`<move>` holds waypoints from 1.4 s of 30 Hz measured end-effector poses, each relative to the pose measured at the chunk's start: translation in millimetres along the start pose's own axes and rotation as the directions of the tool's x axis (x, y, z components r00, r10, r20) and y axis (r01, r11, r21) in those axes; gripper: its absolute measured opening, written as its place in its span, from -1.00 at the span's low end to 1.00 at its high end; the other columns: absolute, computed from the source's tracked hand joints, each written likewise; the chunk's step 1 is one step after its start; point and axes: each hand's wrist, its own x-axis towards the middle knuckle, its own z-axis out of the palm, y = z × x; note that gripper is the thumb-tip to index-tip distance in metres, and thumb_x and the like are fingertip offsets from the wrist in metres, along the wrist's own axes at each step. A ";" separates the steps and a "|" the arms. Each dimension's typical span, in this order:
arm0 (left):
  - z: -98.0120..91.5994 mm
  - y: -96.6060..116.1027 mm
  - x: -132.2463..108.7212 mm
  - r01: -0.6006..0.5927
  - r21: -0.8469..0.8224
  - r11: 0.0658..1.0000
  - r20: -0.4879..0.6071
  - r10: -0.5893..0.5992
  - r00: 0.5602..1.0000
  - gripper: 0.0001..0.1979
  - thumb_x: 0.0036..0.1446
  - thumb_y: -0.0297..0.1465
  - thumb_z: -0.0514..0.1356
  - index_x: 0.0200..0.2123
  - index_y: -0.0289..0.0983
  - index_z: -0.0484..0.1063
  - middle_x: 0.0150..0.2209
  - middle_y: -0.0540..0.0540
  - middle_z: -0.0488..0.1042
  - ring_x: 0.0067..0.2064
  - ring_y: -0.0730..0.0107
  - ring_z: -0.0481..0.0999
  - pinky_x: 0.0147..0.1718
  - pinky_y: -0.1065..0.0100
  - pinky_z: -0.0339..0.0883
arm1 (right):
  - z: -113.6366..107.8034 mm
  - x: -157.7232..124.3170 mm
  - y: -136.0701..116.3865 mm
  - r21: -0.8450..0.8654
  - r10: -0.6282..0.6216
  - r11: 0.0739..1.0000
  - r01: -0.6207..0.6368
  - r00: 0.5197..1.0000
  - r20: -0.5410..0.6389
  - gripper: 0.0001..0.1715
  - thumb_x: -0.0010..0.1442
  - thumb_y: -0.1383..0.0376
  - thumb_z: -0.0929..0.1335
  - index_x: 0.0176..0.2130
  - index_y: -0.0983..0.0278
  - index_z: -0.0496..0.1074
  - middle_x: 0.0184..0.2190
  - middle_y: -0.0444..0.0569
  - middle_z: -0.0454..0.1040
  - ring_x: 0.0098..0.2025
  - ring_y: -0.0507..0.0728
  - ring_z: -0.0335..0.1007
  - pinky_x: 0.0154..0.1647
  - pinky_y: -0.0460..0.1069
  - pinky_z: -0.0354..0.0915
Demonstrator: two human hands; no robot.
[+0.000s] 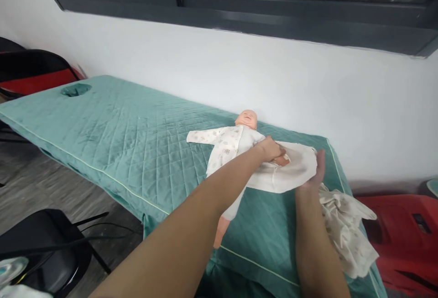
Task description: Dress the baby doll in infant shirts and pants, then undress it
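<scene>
A baby doll (247, 119) lies face up on the green quilted bed, its head toward the wall. Its printed white baby top (227, 145) covers one arm, that sleeve stretched out to the left. My left hand (269, 149) is closed around the doll's other arm; the doll's small hand (282, 160) shows past my fingers. The top's other half (297, 168) spreads flat to the right. At its outer edge my right hand (319, 170) grips the cloth, its fingers partly hidden behind it. One bare doll foot (221, 234) shows below my left forearm.
Crumpled white cloth (347, 229) lies on the right end of the green bed (137, 138). Beside that end is a red case (407, 238). A black chair (44, 248) stands at lower left. White wall and a dark window frame (239, 13) run behind.
</scene>
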 end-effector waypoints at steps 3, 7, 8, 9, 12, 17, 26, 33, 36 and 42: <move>-2.4 -3.1 -1.8 0.053 -0.064 0.997 0.026 -0.051 0.998 -0.65 0.15 -0.49 0.20 0.02 -0.25 0.52 0.02 -0.29 0.58 0.07 -0.01 0.54 0.07 -0.01 0.25 | -3.7 -5.4 10.0 -0.160 -0.058 0.985 0.071 0.995 0.083 -0.56 0.01 0.02 0.46 -0.16 0.21 0.54 -0.22 -0.06 0.66 -0.03 0.24 0.58 0.09 0.15 0.49; -15.2 -20.2 -16.4 0.154 -0.158 0.975 0.066 -0.145 0.987 -0.56 0.09 -0.53 0.20 0.07 -0.30 0.51 0.12 -0.33 0.52 0.17 -0.05 0.46 0.10 0.02 0.30 | -1.9 -21.0 21.1 -0.351 -0.069 0.926 0.137 0.978 0.199 -0.46 -0.14 0.15 0.51 -0.10 0.16 0.52 -0.14 -0.07 0.62 -0.05 0.25 0.58 -0.04 0.14 0.52; -19.4 -27.4 -22.0 0.171 -0.202 0.964 0.065 -0.161 0.985 -0.58 0.08 -0.52 0.19 0.05 -0.30 0.53 0.11 -0.32 0.53 0.13 -0.04 0.49 0.06 0.06 0.34 | 0.6 -25.9 25.1 -0.389 -0.044 0.911 0.136 0.971 0.236 -0.42 -0.17 0.16 0.52 -0.09 0.15 0.52 -0.10 -0.05 0.61 -0.05 0.25 0.57 -0.07 0.13 0.52; -23.6 -35.5 -27.9 0.184 -0.256 0.949 0.058 -0.175 0.983 -0.61 0.10 -0.51 0.17 0.01 -0.30 0.55 0.08 -0.30 0.55 0.08 -0.01 0.52 0.01 0.12 0.37 | 3.7 -30.8 29.6 -0.424 -0.004 0.897 0.127 0.960 0.279 -0.38 -0.19 0.16 0.53 -0.07 0.15 0.52 -0.06 -0.02 0.60 -0.06 0.25 0.57 -0.10 0.11 0.52; -34.0 -58.8 -44.4 0.222 -0.502 0.836 0.029 -0.241 0.970 -0.65 0.26 -0.39 0.02 -0.07 -0.29 0.57 0.00 -0.16 0.61 -0.04 0.22 0.57 -0.07 0.32 0.40 | 14.1 -42.8 43.8 -0.509 0.179 0.858 0.074 0.884 0.431 -0.26 -0.18 0.10 0.56 0.03 0.13 0.50 0.16 0.06 0.48 -0.13 0.20 0.54 -0.16 0.09 0.50; -36.6 -64.5 -53.9 0.204 -0.631 0.749 0.132 -0.155 0.979 -0.31 0.11 -0.04 0.19 0.24 -0.26 0.32 0.03 -0.13 0.58 -0.05 0.24 0.55 -0.13 0.37 0.39 | 22.7 -49.5 55.7 -0.624 0.468 0.781 0.005 0.657 0.591 -0.27 0.05 0.10 0.51 0.20 0.04 0.41 0.38 0.06 0.21 0.05 0.21 0.47 -0.07 0.12 0.43; -33.2 -22.6 -46.9 0.062 -0.168 0.984 0.159 -0.035 0.987 -0.47 -0.07 -0.41 0.34 0.04 -0.25 0.44 0.13 -0.30 0.47 0.17 -0.08 0.39 0.11 0.02 0.26 | 16.6 -51.7 51.8 -0.666 0.518 0.745 0.037 0.596 0.614 -0.35 0.11 0.05 0.49 0.16 0.11 0.44 0.25 0.11 0.40 0.18 0.29 0.41 0.00 0.14 0.39; -41.2 -39.9 -59.6 0.211 -0.346 0.914 -0.059 -0.245 0.968 -0.68 0.19 -0.53 0.06 -0.01 -0.29 0.42 -0.06 -0.27 0.55 -0.09 0.08 0.55 -0.26 0.23 0.35 | 9.6 -37.6 61.0 -0.747 0.076 0.574 0.336 0.886 0.457 -0.75 0.20 0.07 0.46 -0.26 0.20 0.55 -0.35 -0.08 0.57 -0.34 0.06 0.41 -0.25 -0.03 0.33; -39.6 -58.5 -64.6 0.295 -0.491 0.820 -0.150 -0.413 0.898 -0.76 0.25 -0.46 0.05 -0.08 -0.25 0.44 -0.09 -0.20 0.57 -0.04 0.15 0.53 -0.15 0.25 0.35 | 8.2 -37.2 67.5 -0.789 0.067 0.477 0.388 0.879 0.472 -0.72 0.21 0.05 0.45 -0.29 0.21 0.53 -0.46 -0.14 0.47 -0.40 0.05 0.34 -0.30 -0.04 0.28; -24.7 -82.9 -69.2 0.462 -0.673 0.578 -0.099 -0.689 0.718 -0.79 0.20 -0.48 0.08 -0.13 -0.23 0.44 -0.03 -0.14 0.57 -0.02 0.19 0.52 -0.07 0.26 0.34 | 11.3 -51.3 75.4 -0.747 0.178 0.469 0.471 0.778 0.603 -0.81 0.24 0.13 0.43 -0.24 0.20 0.51 -0.39 -0.13 0.43 -0.35 0.07 0.33 -0.29 -0.02 0.26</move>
